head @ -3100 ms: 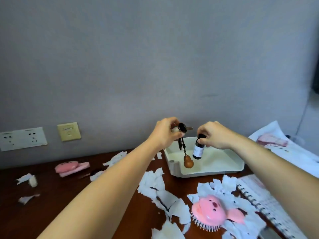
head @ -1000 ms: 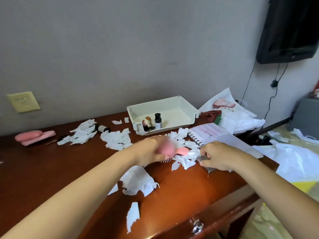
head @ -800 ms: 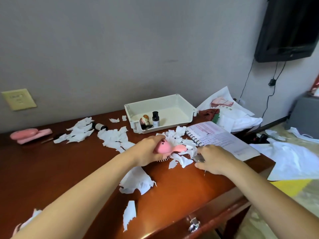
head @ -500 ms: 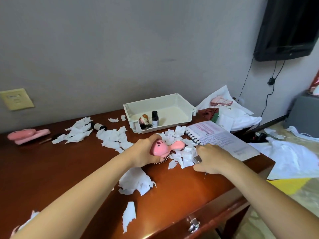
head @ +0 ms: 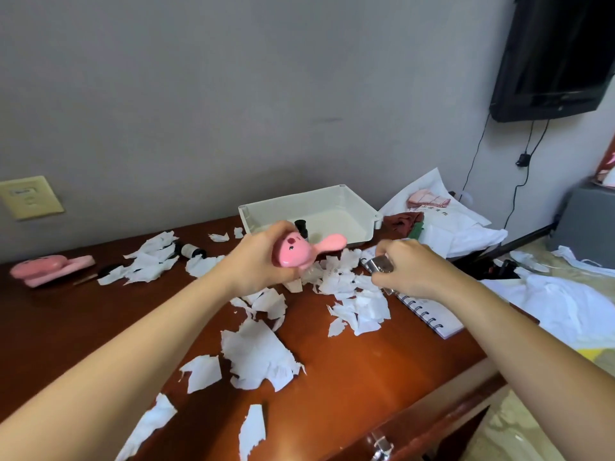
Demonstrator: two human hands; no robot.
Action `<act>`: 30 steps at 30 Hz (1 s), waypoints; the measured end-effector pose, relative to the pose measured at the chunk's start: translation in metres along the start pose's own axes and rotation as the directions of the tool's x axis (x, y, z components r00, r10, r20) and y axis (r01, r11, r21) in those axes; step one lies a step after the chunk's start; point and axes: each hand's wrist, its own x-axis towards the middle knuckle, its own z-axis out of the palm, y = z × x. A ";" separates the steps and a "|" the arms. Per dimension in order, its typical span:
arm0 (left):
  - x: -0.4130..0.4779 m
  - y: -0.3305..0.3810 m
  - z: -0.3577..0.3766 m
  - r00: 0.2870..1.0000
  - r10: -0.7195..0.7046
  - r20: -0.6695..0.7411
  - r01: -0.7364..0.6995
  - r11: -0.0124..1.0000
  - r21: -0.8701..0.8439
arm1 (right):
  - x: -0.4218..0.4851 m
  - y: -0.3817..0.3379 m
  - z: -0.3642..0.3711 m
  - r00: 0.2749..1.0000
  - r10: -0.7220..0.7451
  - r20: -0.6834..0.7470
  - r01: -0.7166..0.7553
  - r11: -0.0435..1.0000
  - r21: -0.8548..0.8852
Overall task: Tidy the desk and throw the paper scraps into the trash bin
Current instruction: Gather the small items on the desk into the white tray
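Lifts the brush [head: 296, 254] clear of the scraps [head: 256, 354], up from its spot among them on the desk [head: 83, 321] half a second ago. Grips it in the left hand [head: 258, 261], fingers curled tight round the pink head, painted face toward the camera, handle sticking out to the right. Raises the right hand [head: 412, 271] too, off the desk edge and up over the notebook [head: 432, 316]. Pinches a small metal piece [head: 382, 263] there between thumb and curled fingers; cannot tell what kind of piece. Holds both hands apart, about level, in front of the tray [head: 361, 207].

Leaves torn white scraps all over the desk: a thick patch below and between the hands, reaching the notebook's left edge; one big piece nearer the front; a few single ones toward the near-left corner; another cluster at the back left.

Behind the hands, by the wall: white tray, a dark-capped bottle [head: 300, 225] standing inside, partly hidden by the brush. Left of the tray, among the back scraps: second bottle [head: 193, 251] lying on its side. Far left on the desk: pink gadget [head: 50, 267]. Right of the tray: heap of white bags [head: 466, 232] with cloth on top. On the wall: plate [head: 30, 197] at left, TV [head: 559, 54] at upper right, cables hanging below.
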 end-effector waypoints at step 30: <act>0.161 -0.136 0.022 0.939 -0.313 0.143 0.260 0.918 0.301 | 0.194 -0.031 0.051 0.962 0.079 0.262 -0.115 0.986 0.123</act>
